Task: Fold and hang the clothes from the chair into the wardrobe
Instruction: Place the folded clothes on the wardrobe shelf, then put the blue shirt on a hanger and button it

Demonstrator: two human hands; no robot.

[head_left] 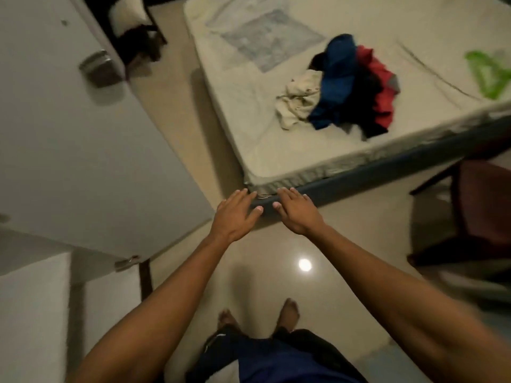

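A heap of clothes [343,87] lies on the bed [276,150]: a cream garment at the left, blue, black and red ones to its right. Green plastic hangers [489,74] lie on the bed at the far right. My left hand [236,214] and my right hand [297,212] are stretched out side by side in front of me, palms down, fingers spread, holding nothing. They hover near the bed's front corner, well short of the clothes. A dark wooden chair [475,214] stands at the right, partly cut off.
A white wardrobe door [83,147] with a metal handle [98,69] stands open at the left. Another dark chair [138,29] is at the top left. The glossy floor [276,286] between door and bed reflects a lamp. My bare feet stand below.
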